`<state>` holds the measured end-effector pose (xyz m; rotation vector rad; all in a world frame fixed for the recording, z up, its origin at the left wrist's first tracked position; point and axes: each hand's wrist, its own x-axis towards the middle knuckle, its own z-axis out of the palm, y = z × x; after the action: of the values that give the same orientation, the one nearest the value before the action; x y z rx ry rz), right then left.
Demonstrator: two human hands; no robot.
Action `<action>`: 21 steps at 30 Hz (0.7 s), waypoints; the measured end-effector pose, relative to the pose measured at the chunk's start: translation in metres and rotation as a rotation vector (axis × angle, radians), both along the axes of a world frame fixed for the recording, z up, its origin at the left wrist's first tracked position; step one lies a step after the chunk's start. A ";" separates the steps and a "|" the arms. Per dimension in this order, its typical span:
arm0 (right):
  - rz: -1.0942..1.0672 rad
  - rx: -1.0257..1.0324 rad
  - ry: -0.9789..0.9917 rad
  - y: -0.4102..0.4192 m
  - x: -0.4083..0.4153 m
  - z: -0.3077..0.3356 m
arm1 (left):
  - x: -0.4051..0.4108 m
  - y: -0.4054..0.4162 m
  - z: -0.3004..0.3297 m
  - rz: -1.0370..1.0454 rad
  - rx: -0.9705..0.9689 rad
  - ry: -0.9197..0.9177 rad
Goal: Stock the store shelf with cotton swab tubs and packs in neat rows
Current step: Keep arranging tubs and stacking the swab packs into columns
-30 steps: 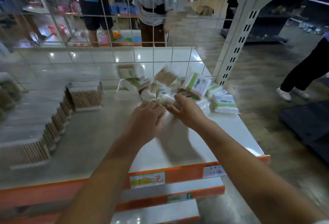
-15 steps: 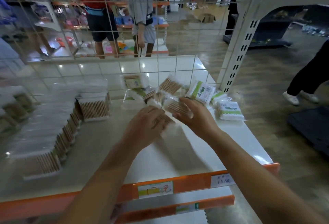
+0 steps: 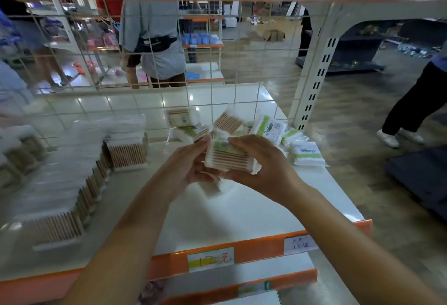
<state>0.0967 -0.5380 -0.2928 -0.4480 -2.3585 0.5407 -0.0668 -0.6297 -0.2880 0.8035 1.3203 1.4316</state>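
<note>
While both hands hover above the white shelf [image 3: 242,208], the left hand [image 3: 186,166] and right hand [image 3: 263,166] share a grip on one clear pack [image 3: 227,157] of wooden-stemmed cotton swabs, fingers curled round its ends. Behind it lies a loose heap of packs [image 3: 271,128]. At left, tubs [image 3: 128,149] stand in rows, blurred, apparently full of swabs.

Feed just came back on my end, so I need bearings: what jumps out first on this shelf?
Both hands, left and right, hold a swab pack above the middle of the white shelf. Behind it lies a loose heap of packs near the right post. On the left, neat rows of tubs run diagonally toward the wire grid at the back.
</note>
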 end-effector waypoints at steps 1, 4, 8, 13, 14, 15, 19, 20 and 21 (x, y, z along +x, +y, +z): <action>0.027 -0.026 0.017 -0.001 0.002 0.003 | 0.001 -0.001 0.000 -0.020 -0.001 -0.028; 0.090 -0.071 0.075 0.000 0.008 0.009 | 0.003 -0.005 -0.005 -0.038 0.032 -0.130; 0.035 -0.231 0.117 0.002 0.012 0.014 | 0.008 -0.009 -0.013 -0.006 0.122 -0.260; -0.093 -0.574 0.248 0.001 0.012 0.009 | 0.027 -0.015 -0.019 0.097 0.223 -0.195; -0.074 -0.645 0.279 0.001 0.011 0.009 | 0.032 -0.017 -0.018 0.116 0.212 -0.120; -0.053 -0.695 0.307 0.000 0.011 0.009 | 0.038 -0.019 -0.017 0.132 0.190 -0.017; 0.034 -0.749 0.311 -0.010 0.011 0.009 | 0.058 -0.023 -0.016 0.249 0.196 0.399; 0.059 -0.729 0.294 -0.014 0.011 0.009 | 0.061 -0.025 -0.018 0.276 0.215 0.476; 0.073 -0.697 0.277 -0.018 0.010 0.008 | 0.063 -0.027 -0.020 0.298 0.232 0.540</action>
<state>0.1069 -0.5562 -0.2849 -0.5468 -1.8769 1.3748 -0.0036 -0.6563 -0.3076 1.2495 1.7555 1.6922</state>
